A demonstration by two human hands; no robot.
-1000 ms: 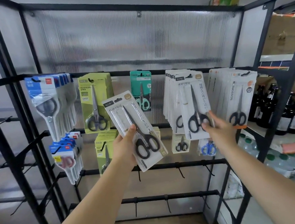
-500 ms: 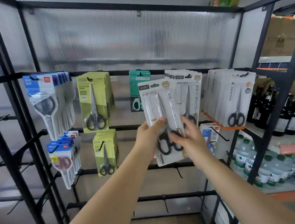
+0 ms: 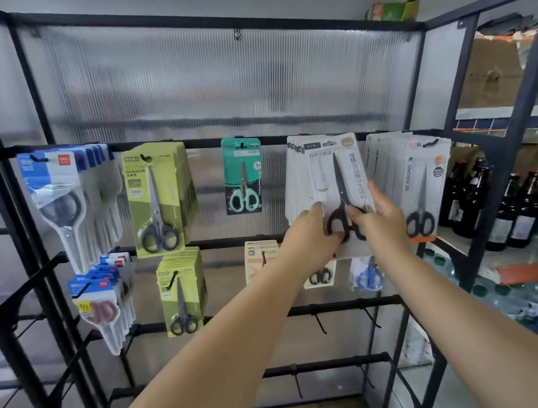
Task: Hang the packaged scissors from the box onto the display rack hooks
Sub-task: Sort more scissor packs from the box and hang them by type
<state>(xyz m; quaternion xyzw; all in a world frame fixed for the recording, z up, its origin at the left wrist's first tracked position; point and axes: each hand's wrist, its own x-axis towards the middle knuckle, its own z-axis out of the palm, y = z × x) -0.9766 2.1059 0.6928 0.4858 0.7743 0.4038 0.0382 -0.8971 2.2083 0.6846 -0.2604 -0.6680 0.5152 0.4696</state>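
Both hands (image 3: 347,227) on scissors pack (image 3: 338,190)

My left hand (image 3: 313,232) and right hand (image 3: 378,219) hold one scissors pack (image 3: 338,176) at the front of a stack on the rack (image 3: 183,143). More packs (image 3: 413,180) hang just right. Bottles (image 3: 489,204) stand farther right.

Was open room between teal pack (image 3: 243,175) and white stack (image 3: 326,178). Was blocked right of that by grey stack (image 3: 411,180). Had bare hooks (image 3: 319,323) low down.
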